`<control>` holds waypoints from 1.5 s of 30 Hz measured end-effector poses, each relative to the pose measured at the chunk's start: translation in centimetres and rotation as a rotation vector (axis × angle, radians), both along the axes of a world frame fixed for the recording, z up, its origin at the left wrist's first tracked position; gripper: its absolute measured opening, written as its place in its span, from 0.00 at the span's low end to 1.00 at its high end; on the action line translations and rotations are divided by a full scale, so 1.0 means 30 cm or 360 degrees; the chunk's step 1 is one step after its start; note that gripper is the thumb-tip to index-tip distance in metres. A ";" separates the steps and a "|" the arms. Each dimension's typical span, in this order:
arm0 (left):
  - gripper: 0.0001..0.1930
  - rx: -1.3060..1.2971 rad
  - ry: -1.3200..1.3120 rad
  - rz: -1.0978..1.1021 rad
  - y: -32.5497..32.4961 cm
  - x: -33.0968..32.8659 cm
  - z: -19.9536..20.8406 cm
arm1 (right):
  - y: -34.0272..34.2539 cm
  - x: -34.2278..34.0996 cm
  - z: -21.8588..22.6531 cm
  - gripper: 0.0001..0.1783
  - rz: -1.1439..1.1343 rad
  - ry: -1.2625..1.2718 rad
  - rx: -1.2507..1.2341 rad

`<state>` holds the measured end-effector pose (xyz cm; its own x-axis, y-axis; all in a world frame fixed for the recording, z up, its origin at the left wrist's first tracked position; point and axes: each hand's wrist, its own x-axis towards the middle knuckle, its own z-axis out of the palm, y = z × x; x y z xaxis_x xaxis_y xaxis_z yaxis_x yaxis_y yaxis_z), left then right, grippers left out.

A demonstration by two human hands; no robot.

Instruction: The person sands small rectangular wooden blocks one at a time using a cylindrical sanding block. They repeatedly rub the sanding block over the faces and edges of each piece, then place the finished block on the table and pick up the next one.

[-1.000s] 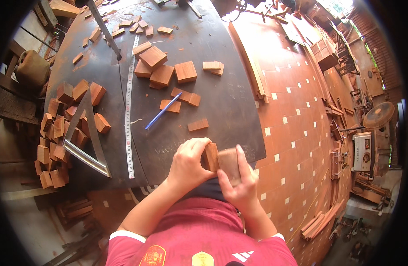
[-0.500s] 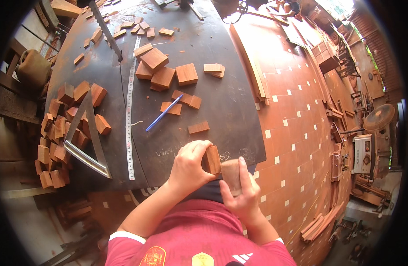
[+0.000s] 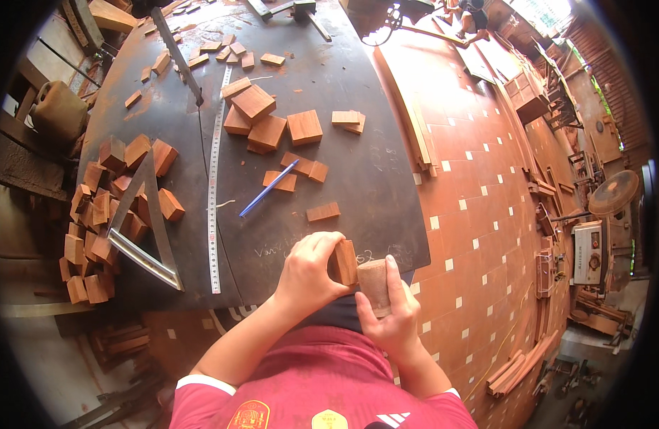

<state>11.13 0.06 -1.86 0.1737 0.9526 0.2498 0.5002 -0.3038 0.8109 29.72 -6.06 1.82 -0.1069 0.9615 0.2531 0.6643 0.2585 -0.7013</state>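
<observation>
My left hand point(image 3: 311, 266) is closed round a reddish-brown wooden block point(image 3: 346, 262), held upright at the table's near edge. Close beside it, my right hand point(image 3: 391, 309) grips a greyish-tan, rounded block point(image 3: 373, 287) between thumb and fingers; its exact kind is unclear. The two blocks are very near each other, and I cannot tell whether they touch. Ahead of my hands, a small wooden block point(image 3: 323, 212) lies on the dark table point(image 3: 286, 229). Farther off, a blue pen point(image 3: 269, 187) rests across a flat wooden piece point(image 3: 280, 181).
A white measuring tape point(image 3: 214, 179) runs along the table. To its left, a metal triangle square point(image 3: 155, 214) leans over a heap of wooden blocks point(image 3: 100, 207). More blocks point(image 3: 266, 132) are stacked farther back, near a saw blade point(image 3: 178, 57). A person point(image 3: 474, 18) is at the far right.
The greyish-tan block in my right hand was blurred by motion and now shows sharply, tipped slightly differently. My left hand keeps its hold on the wooden block. The view has shifted slightly.
</observation>
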 end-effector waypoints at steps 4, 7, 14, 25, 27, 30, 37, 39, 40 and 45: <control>0.37 -0.0038 -0.0010 0.0005 0.001 0.008 -0.001 | 0.102 -0.035 0.012 0.42 -0.0021 -0.0033 -0.0002; 0.37 -0.0058 -0.0004 0.0034 -0.003 0.012 -0.002 | 0.144 -0.046 -0.003 0.41 -0.0016 0.0000 0.0037; 0.37 -0.0015 0.0032 -0.0027 -0.001 0.004 -0.008 | 0.009 0.006 0.008 0.42 0.0013 0.0020 0.0022; 0.36 -0.0009 0.0001 0.0004 -0.002 0.013 -0.004 | 0.003 0.011 -0.002 0.43 0.0029 0.0039 0.0044; 0.35 0.0010 -0.0015 0.0000 -0.001 0.014 -0.005 | 0.031 0.006 0.007 0.42 0.0041 0.0013 0.0035; 0.34 0.0017 -0.0031 0.0006 0.001 0.018 -0.012 | 0.115 -0.030 -0.001 0.42 0.0034 0.0010 0.0080; 0.36 -0.0029 -0.0004 0.0007 -0.002 0.019 -0.004 | 0.023 -0.009 0.011 0.40 0.0032 0.0110 0.0040; 0.37 0.0001 -0.0006 0.0007 0.003 0.015 -0.007 | 0.027 -0.002 0.013 0.40 0.0025 0.0165 0.0017; 0.37 0.0006 -0.0003 -0.0008 0.002 0.016 -0.011 | 0.019 0.000 0.010 0.40 0.0005 0.0195 -0.0003; 0.37 -0.0048 -0.0034 0.0007 -0.001 0.026 -0.005 | 0.148 -0.027 -0.013 0.41 -0.0051 0.0310 -0.0054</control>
